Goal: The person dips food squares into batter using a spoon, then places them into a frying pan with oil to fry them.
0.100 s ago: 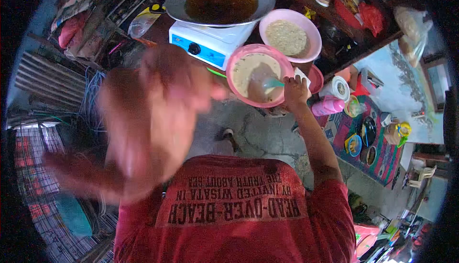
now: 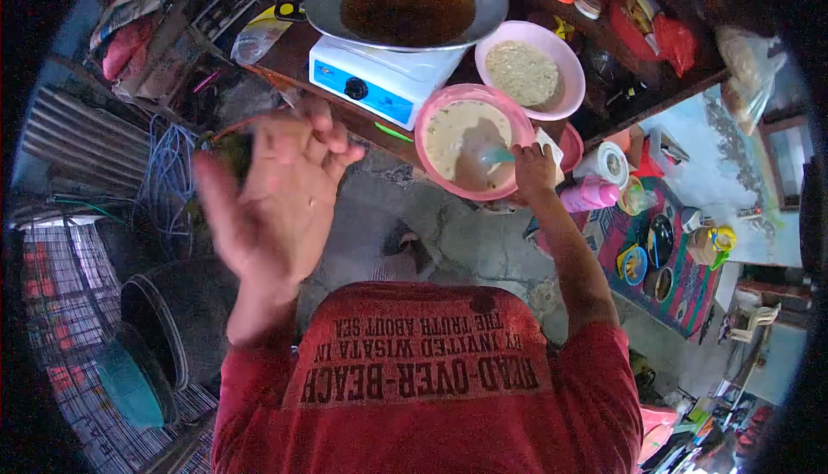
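"What do we have on our left?"

"Our left hand (image 2: 289, 194), raised palm up, fingers loosely spread and slightly curled, nothing in it. It's well apart from the table (image 2: 349, 114), perhaps to stay clear of everything."

"And next?"

"The wide pan (image 2: 323, 8) of brown liquid, sitting on the white stove (image 2: 379, 86), which seems to give it a level base."

"Then our pink basin (image 2: 423, 142)!"

"Right beside the stove, at the table's edge, probably for easy reach. Its pale mixture (image 2: 453, 133) has the green utensil (image 2: 496, 154) dipped in, and our right hand (image 2: 535, 168) is closed round the handle at the rim, likely to steady it."

"Behind that?"

"Our lilac bowl (image 2: 576, 86), close by."
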A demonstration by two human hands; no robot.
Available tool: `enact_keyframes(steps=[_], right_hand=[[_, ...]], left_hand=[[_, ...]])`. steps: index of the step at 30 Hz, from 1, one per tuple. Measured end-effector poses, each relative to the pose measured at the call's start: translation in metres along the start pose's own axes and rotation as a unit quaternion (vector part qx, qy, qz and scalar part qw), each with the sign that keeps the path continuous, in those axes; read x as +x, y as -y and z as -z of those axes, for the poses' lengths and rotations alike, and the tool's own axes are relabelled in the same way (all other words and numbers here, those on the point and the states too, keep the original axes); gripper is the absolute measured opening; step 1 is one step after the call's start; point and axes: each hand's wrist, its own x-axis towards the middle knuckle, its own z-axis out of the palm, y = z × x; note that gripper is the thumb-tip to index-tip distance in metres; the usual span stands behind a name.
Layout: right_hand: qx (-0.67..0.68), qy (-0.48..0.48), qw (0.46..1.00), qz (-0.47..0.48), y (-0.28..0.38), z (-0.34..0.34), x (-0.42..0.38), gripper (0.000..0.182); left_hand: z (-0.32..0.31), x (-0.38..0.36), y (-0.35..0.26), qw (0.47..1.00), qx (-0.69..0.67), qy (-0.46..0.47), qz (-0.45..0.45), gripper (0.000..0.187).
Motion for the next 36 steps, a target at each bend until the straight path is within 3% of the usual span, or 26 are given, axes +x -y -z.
enact_keyframes(steps=[2, 5, 7, 10, 11, 13, 14, 16, 18, 20, 22, 24, 26, 27, 29, 32, 34, 36], right_hand=[[0.065, 0.090, 0.994, 0.016, -0.014, 0.025, -0.009, 0.026], [0.173, 0.075, 0.982, -0.019, -0.026, 0.061, -0.013, 0.023], [0.274, 0.072, 0.957, -0.058, -0.019, 0.072, -0.003, 0.020], [0.218, 0.048, 0.972, -0.070, 0.014, 0.022, 0.024, 0.020], [0.220, 0.138, 0.964, -0.051, 0.018, 0.027, 0.023, 0.023], [0.225, 0.144, 0.964, -0.008, 0.007, 0.027, 0.011, 0.022], [0.228, 0.153, 0.961, 0.028, -0.002, 0.023, 0.010, 0.022], [0.219, 0.128, 0.967, -0.005, -0.007, 0.003, 0.024, 0.023], [0.250, 0.080, 0.963, -0.060, 0.008, -0.006, 0.045, 0.022], [0.262, 0.104, 0.958, -0.041, 0.016, 0.015, 0.045, 0.020], [0.260, 0.196, 0.941, 0.095, 0.002, 0.018, 0.033, 0.019], [0.208, 0.220, 0.951, 0.067, -0.023, 0.005, 0.046, 0.020], [0.205, 0.178, 0.962, 0.000, -0.010, 0.028, 0.059, 0.020], [0.204, 0.178, 0.963, 0.004, -0.003, 0.038, 0.055, 0.020], [0.258, 0.158, 0.946, 0.117, 0.006, 0.051, 0.044, 0.020], [0.230, 0.182, 0.950, 0.109, -0.031, 0.010, 0.047, 0.019], [0.202, 0.191, 0.958, 0.074, -0.025, 0.009, 0.060, 0.017], [0.218, 0.108, 0.965, 0.101, -0.002, -0.001, 0.061, 0.016]], left_hand=[[0.031, -0.013, 0.018, 0.989, 0.000, -0.134, 0.059, 0.044], [0.078, -0.039, 0.060, 0.946, 0.066, -0.280, 0.150, 0.027], [0.106, -0.053, 0.096, 0.918, 0.087, -0.302, 0.240, 0.026], [0.121, -0.070, 0.146, 0.919, 0.076, -0.237, 0.307, 0.032], [0.119, -0.073, 0.156, 0.920, 0.076, -0.240, 0.302, 0.032], [0.111, -0.074, 0.168, 0.886, 0.070, -0.247, 0.386, 0.043], [0.110, -0.073, 0.171, 0.886, 0.070, -0.250, 0.383, 0.043], [0.107, -0.074, 0.181, 0.882, -0.011, -0.228, 0.412, 0.058], [0.116, -0.076, 0.211, 0.884, -0.040, -0.220, 0.412, 0.061], [0.116, -0.064, 0.223, 0.887, -0.061, -0.210, 0.406, 0.064], [0.107, -0.055, 0.226, 0.894, -0.092, -0.213, 0.382, 0.065], [0.103, -0.049, 0.229, 0.889, -0.076, -0.230, 0.390, 0.066], [0.104, -0.048, 0.234, 0.883, -0.058, -0.246, 0.396, 0.067], [0.108, -0.052, 0.238, 0.891, -0.073, -0.233, 0.382, 0.067], [0.110, -0.053, 0.238, 0.899, -0.084, -0.222, 0.367, 0.068], [0.100, -0.050, 0.235, 0.903, -0.079, -0.224, 0.359, 0.067], [0.096, -0.049, 0.237, 0.882, -0.066, -0.274, 0.377, 0.067], [0.105, -0.057, 0.246, 0.895, -0.085, -0.256, 0.355, 0.067]])
